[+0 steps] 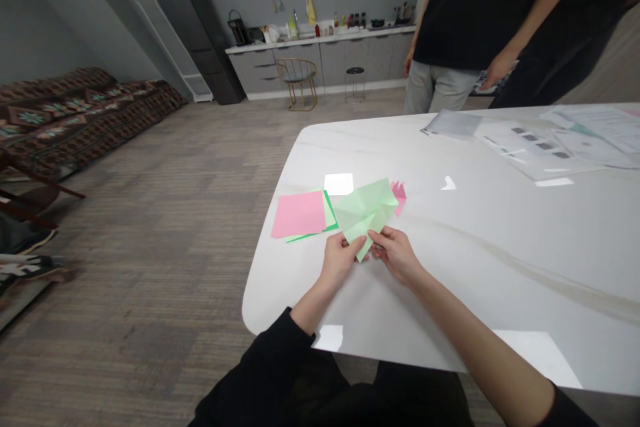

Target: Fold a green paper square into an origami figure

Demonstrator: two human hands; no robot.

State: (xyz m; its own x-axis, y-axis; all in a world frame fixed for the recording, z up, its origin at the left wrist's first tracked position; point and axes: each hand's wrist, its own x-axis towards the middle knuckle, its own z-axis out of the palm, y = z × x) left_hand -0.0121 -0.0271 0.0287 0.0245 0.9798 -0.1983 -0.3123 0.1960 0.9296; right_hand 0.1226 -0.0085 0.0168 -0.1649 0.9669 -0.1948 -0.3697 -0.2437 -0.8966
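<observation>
— Desk [450, 260], white with faint grey veins: what is at its near side?
— A creased, partly folded sheet of pale green paper [364, 213], held just above the surface.

— How do the hands meet it?
— Both grips are closed on it. The left hand [339, 260] and the right hand [393, 255] pinch its lower part between thumbs and fingers, close together.

— What lies next to it?
— To the left, a pink sheet [299, 214] rests on green sheets [329, 211]. Just to the right, a folded pink piece [399, 195] sits partly behind the green paper.

— And farther out?
— Printed papers [530, 147] cover the far end of the desk. Beyond them stands a person in a black top [465, 20]. A kitchen counter [320, 40] runs along the back wall, and a patterned sofa [75, 107] lies to the left.
</observation>
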